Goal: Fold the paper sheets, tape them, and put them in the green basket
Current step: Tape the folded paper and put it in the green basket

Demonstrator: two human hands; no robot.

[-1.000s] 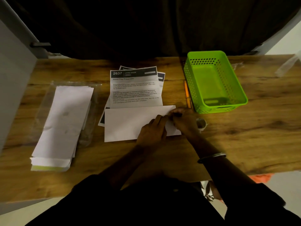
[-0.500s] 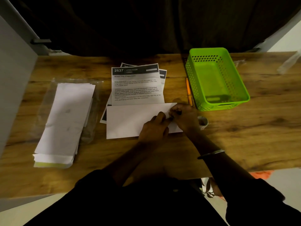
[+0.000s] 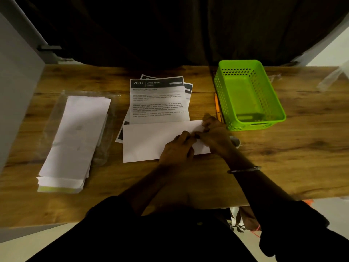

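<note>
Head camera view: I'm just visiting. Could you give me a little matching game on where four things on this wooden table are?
Things:
1. green plastic basket
2. orange pencil
3. folded white paper sheet
4. stack of folded white papers

Places:
A. on a clear plastic bag, far left
B. beneath the left hand and right hand
C. back right of the wooden table
D. lying along the basket's left side

Pairs: 1-C, 2-D, 3-B, 4-A.

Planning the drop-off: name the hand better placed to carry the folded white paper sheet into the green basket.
The right hand, probably: it sits at the end of the folded white paper sheet nearest the green perforated plastic basket; the left hand is farther.
</note>
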